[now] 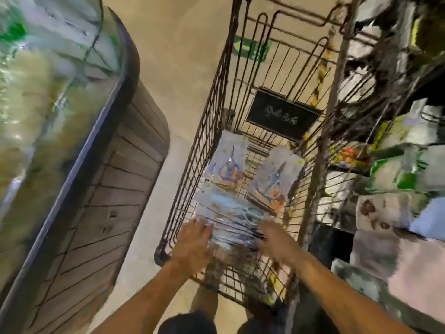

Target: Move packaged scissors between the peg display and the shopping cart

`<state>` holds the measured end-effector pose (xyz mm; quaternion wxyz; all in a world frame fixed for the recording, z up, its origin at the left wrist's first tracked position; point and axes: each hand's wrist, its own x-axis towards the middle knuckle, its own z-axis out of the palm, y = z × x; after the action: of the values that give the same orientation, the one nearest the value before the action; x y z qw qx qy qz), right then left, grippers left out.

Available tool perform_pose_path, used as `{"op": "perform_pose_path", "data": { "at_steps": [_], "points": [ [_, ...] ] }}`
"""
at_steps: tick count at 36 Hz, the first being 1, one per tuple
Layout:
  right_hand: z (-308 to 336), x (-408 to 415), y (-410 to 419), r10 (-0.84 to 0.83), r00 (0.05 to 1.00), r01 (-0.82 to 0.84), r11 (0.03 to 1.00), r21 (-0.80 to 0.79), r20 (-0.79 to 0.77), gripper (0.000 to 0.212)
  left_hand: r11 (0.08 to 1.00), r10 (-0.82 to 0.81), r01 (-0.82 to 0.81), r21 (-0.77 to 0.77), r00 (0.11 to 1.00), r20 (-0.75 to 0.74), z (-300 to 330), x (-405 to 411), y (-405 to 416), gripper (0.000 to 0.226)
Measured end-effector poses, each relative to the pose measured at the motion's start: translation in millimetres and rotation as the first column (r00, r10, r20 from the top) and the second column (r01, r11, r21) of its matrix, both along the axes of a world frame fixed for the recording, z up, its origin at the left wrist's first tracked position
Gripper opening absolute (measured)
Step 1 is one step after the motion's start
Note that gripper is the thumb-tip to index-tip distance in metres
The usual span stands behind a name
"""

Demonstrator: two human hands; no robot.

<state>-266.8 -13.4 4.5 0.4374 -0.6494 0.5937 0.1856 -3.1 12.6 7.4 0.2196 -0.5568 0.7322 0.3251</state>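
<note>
A dark wire shopping cart [204, 121] stands in front of me, seen from above. Inside it lie two loose scissors packages, one at the left [227, 162] and one at the right [274, 179]. A stack of clear packaged scissors [231, 218] sits at the near end of the basket. My left hand [193, 244] presses on the stack's left side and my right hand [279, 242] on its right side, fingers curled around the edges. The frame is blurred by motion.
A curved freezer case [79, 165] with a glass lid fills the left. Shelves and pegs [385, 145] with bagged goods crowd the right, close to the cart. A dark sign plate [281, 116] hangs at the cart's far end. Beige floor [178, 68] lies between.
</note>
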Motion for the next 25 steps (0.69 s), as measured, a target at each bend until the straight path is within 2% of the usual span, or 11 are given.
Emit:
{"op": "perform_pose_path", "data": {
  "at_steps": [2,4,7,8,13,17,21,25],
  "points": [
    [-31,1,-7,0.018,1.0,-0.018,1.0,0.014,0.007,0.049,1.0,-0.022,0.022,-0.021,1.0,0.013,-22,-1,0,0.074],
    [-52,2,-15,0.029,0.999,-0.029,0.999,0.023,-0.023,0.05,0.996,-0.069,0.067,-0.061,0.997,-0.017,-39,-2,-1,0.068],
    [-74,6,-23,-0.004,0.999,0.004,1.0,-0.002,-0.047,0.054,1.0,-0.014,0.014,-0.003,1.0,0.003,-56,-5,-2,0.06],
    [-81,8,-24,0.0,1.0,-0.001,1.0,-0.025,-0.024,0.055,0.999,0.007,-0.008,-0.034,1.0,-0.004,-61,-4,-3,0.06],
    [-123,10,-21,0.056,0.998,-0.05,0.989,-0.137,0.036,0.048,0.995,0.086,-0.085,0.061,0.996,-0.018,-92,-1,1,0.07],
    [-129,17,-30,0.064,0.997,-0.058,0.987,-0.147,0.036,0.054,0.978,0.195,-0.188,0.086,0.978,-0.079,-92,-3,2,0.067],
    [-123,19,-30,0.123,0.992,-0.126,0.976,-0.177,-0.027,0.044,0.966,0.251,-0.239,0.1,0.959,-0.134,-92,-1,6,0.071],
    [-120,17,-24,0.028,1.0,-0.028,0.996,-0.083,0.004,0.054,0.956,0.275,-0.258,0.143,0.955,-0.113,-93,2,9,0.085]
  ]
}}
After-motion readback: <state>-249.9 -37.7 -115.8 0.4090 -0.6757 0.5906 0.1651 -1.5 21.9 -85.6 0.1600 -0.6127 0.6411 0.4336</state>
